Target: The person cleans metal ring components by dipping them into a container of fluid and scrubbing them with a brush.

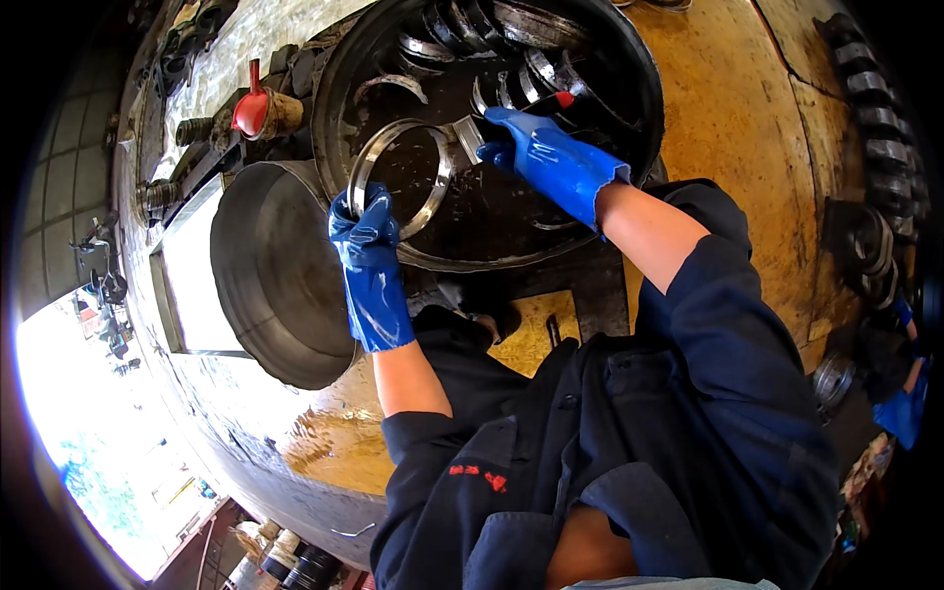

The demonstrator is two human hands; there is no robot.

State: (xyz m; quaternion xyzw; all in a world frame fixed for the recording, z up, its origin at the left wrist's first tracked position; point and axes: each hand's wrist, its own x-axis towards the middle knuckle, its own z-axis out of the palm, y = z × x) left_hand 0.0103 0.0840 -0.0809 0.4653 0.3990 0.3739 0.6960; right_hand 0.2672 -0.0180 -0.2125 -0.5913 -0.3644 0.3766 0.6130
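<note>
My left hand (366, 234), in a blue rubber glove, is closed on the lower left edge of a shiny metal ring (440, 187). The ring is tilted up over a wide round dark metal tub (457, 264). My right hand (539, 147), gloved the same way, grips a flat brush (468, 140). Its metal band points at the ring's right side, and a red handle end sticks out beyond the glove. The bristles are hard to make out; whether they touch the ring I cannot tell. Several oily metal rings (541, 24) lie in the tub's far part.
An empty-looking round metal pan (280, 280) leans left of the tub. Beyond it, a red scoop (253, 106) rests in a small bucket (285, 115). Rows of rings (883, 152) stand at the far right, where another person's blue glove (900, 413) shows. The yellowish floor (728, 108) looks wet.
</note>
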